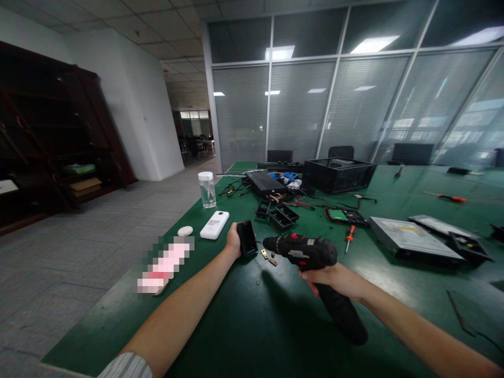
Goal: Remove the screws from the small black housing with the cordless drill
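Observation:
My left hand [233, 242] grips a small black box-like part [247, 239] by its left side, with its hollow face turned toward me. In my right hand [334, 277] is a black cordless drill [303, 251], fingers wrapped around its handle. The drill's nose points left at the black part, and its thin bit reaches close to the part's right edge; whether they touch I cannot tell. Below the bit, several small brass-coloured metal pieces [269, 257] lie on the green table [244, 325]. Behind the part are black open frames [283, 215] of similar size.
A water bottle [207, 190], a white device [214, 225] and a pixelated pink item [167, 265] stand or lie along the left edge. Farther back is a black computer case [338, 176]. To the right are an orange screwdriver [350, 236] and a metal drive [413, 241].

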The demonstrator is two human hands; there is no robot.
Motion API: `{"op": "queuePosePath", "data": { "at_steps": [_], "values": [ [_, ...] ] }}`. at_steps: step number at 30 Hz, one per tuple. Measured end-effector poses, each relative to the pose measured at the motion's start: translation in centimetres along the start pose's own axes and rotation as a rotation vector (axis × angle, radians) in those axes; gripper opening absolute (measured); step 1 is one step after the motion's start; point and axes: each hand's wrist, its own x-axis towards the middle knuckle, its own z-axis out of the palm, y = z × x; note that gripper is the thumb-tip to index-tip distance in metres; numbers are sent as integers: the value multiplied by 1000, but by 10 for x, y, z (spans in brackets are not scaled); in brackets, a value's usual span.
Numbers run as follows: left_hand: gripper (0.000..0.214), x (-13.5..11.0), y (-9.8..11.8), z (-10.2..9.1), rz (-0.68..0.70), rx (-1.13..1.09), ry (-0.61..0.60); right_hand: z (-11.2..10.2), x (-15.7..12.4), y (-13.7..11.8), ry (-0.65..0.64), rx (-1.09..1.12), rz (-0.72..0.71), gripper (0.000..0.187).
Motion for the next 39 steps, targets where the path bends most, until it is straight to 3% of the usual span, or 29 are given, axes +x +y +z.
{"op": "queuePosePath", "data": {
  "at_steps": [20, 39],
  "values": [
    [38, 1, 1, 1, -55, -34, 37, 2, 0, -2, 3, 44, 7, 27],
    [40, 1, 0, 0, -17, 2, -1, 0, 2, 3, 5, 42, 1, 25]
  ]
}}
